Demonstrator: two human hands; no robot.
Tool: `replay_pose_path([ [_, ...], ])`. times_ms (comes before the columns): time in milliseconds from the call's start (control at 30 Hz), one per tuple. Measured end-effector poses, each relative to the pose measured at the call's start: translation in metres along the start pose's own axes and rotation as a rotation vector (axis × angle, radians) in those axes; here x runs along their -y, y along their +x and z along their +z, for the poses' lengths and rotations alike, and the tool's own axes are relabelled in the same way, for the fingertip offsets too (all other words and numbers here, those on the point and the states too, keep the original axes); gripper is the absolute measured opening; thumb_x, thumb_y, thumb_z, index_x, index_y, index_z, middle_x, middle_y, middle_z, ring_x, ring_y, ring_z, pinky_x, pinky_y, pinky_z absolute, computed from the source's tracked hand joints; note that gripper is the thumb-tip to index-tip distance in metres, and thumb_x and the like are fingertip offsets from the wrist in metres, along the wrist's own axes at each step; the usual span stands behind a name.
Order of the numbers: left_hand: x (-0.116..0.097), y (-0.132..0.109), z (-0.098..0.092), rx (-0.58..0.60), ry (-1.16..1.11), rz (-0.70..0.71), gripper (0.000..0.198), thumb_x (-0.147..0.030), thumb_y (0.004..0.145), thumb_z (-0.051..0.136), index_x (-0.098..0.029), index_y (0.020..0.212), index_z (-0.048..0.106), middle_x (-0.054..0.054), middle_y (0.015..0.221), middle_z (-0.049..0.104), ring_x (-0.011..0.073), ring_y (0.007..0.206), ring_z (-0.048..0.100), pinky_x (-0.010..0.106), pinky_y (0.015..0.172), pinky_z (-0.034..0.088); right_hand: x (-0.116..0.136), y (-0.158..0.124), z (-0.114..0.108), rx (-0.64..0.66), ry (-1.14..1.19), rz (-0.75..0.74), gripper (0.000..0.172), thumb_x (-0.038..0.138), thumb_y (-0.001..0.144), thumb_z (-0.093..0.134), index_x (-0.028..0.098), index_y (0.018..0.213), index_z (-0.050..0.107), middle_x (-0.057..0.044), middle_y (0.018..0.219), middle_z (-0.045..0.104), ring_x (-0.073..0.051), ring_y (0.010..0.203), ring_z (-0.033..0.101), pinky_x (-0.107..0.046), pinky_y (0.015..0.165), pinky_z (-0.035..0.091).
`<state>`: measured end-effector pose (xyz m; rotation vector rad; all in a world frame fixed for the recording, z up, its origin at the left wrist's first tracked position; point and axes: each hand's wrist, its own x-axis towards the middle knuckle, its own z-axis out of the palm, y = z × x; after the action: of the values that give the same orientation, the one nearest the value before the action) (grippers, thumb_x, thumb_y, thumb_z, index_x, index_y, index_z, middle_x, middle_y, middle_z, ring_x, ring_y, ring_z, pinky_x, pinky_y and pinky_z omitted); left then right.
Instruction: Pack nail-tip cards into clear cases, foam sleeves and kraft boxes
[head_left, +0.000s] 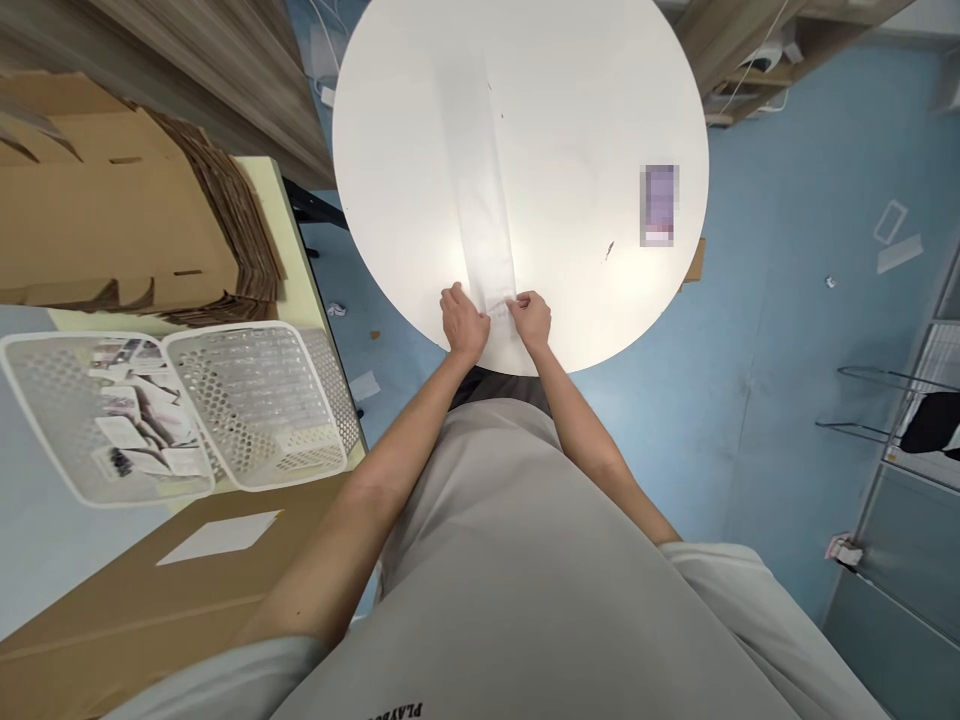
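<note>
A long, pale, translucent strip (484, 215) lies lengthwise on a white round table (592, 100). It looks like thin film or a flat sleeve; its exact kind cannot be made out. At its near end, my left hand (463, 325) pinches the left corner, fingers curled. My right hand (531, 318) grips the right corner between thumb and fingertips. Small creases run across the strip between the two hands. Its far end fades into the white tabletop.
Right on the table lies a pixelated purple item (659, 205). Left are stacked flat cardboard (157, 200), a white basket (255, 410) of clear plastic pieces and another basket (45, 400) of small packets. A large carton (187, 590) stands near my left arm. Paper scraps litter the blue floor (780, 250).
</note>
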<state>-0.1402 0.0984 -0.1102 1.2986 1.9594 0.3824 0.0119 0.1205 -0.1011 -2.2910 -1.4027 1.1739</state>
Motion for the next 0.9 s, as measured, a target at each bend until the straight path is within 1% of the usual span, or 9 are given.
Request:
replay_pose_path([
  [100, -0.004, 0.002, -0.005, 0.101, 0.076, 0.306, 0.068, -0.017, 0.1, 0.059, -0.014, 0.167, 0.045, 0.025, 0.175, 0.046, 0.0424, 0.169, 0.034, 0.064, 0.134, 0.035, 0.0, -0.001, -0.001, -0.011, -0.011, -0.014, 0.022, 0.039, 0.102, 0.073, 0.019, 0.112, 0.072, -0.011, 0.115, 0.081, -0.025, 0.108, 0.076, -0.04, 0.102, 0.059],
  [167, -0.005, 0.004, -0.007, 0.228, 0.105, 0.463, 0.06, -0.013, 0.102, 0.051, -0.013, 0.162, 0.054, 0.024, 0.173, 0.05, 0.0402, 0.167, 0.04, 0.063, 0.133, 0.038, 0.0, 0.0, -0.001, -0.014, -0.017, -0.023, 0.021, 0.039, 0.101, 0.073, 0.02, 0.11, 0.072, -0.011, 0.114, 0.081, -0.025, 0.107, 0.077, -0.04, 0.101, 0.06],
  [233, -0.005, 0.004, -0.008, 0.29, 0.138, 0.539, 0.057, -0.008, 0.101, 0.044, -0.01, 0.156, 0.061, 0.025, 0.169, 0.055, 0.0386, 0.164, 0.046, 0.061, 0.132, 0.041, -0.001, -0.001, -0.001, -0.012, -0.03, -0.024, 0.022, 0.041, 0.101, 0.073, 0.02, 0.11, 0.073, -0.011, 0.114, 0.082, -0.025, 0.107, 0.077, -0.04, 0.101, 0.06],
  [433, 0.001, -0.002, -0.006, 0.247, 0.185, 0.606, 0.064, -0.012, 0.096, 0.054, -0.01, 0.16, 0.059, 0.024, 0.17, 0.055, 0.0399, 0.164, 0.046, 0.064, 0.135, 0.039, 0.004, -0.004, -0.01, 0.033, -0.124, -0.036, 0.025, 0.038, 0.105, 0.069, 0.019, 0.12, 0.074, -0.012, 0.118, 0.081, -0.026, 0.11, 0.079, -0.043, 0.102, 0.062],
  [500, 0.002, -0.001, -0.007, 0.252, 0.189, 0.621, 0.063, -0.017, 0.098, 0.057, -0.011, 0.161, 0.058, 0.024, 0.169, 0.055, 0.0401, 0.163, 0.047, 0.064, 0.135, 0.04, 0.011, -0.001, -0.014, 0.002, -0.176, -0.097, 0.03, 0.033, 0.108, 0.063, 0.017, 0.131, 0.073, -0.016, 0.128, 0.079, -0.029, 0.12, 0.077, -0.047, 0.107, 0.062],
  [600, 0.003, 0.002, -0.01, 0.279, 0.215, 0.635, 0.06, -0.017, 0.101, 0.056, -0.01, 0.161, 0.058, 0.024, 0.169, 0.056, 0.039, 0.164, 0.048, 0.061, 0.135, 0.042, 0.033, 0.013, -0.015, -0.039, -0.23, -0.36, 0.046, 0.036, 0.113, 0.052, 0.016, 0.153, 0.063, -0.023, 0.163, 0.061, -0.032, 0.154, 0.058, -0.053, 0.125, 0.051],
  [700, 0.002, 0.003, -0.012, 0.305, 0.263, 0.647, 0.057, -0.016, 0.102, 0.056, -0.007, 0.158, 0.06, 0.026, 0.167, 0.058, 0.0385, 0.164, 0.047, 0.056, 0.135, 0.043, 0.064, 0.038, -0.01, 0.064, -0.278, -0.625, 0.061, 0.049, 0.116, 0.048, 0.017, 0.167, 0.052, -0.019, 0.182, 0.039, -0.032, 0.174, 0.028, -0.055, 0.138, 0.035],
  [800, 0.001, 0.002, -0.012, 0.305, 0.3, 0.635, 0.058, -0.015, 0.102, 0.056, -0.009, 0.16, 0.059, 0.024, 0.168, 0.057, 0.0376, 0.164, 0.048, 0.055, 0.135, 0.043, 0.092, 0.07, -0.002, 0.148, -0.317, -0.702, 0.071, 0.059, 0.116, 0.044, 0.016, 0.172, 0.045, -0.018, 0.186, 0.031, -0.031, 0.177, 0.018, -0.057, 0.142, 0.025],
  [900, 0.0, -0.002, -0.012, 0.301, 0.308, 0.607, 0.058, -0.016, 0.105, 0.053, -0.014, 0.162, 0.058, 0.021, 0.173, 0.053, 0.0362, 0.165, 0.046, 0.054, 0.136, 0.042, 0.11, 0.104, 0.006, 0.144, -0.333, -0.683, 0.079, 0.066, 0.116, 0.037, 0.014, 0.175, 0.04, -0.02, 0.187, 0.027, -0.031, 0.178, 0.015, -0.059, 0.143, 0.021],
])
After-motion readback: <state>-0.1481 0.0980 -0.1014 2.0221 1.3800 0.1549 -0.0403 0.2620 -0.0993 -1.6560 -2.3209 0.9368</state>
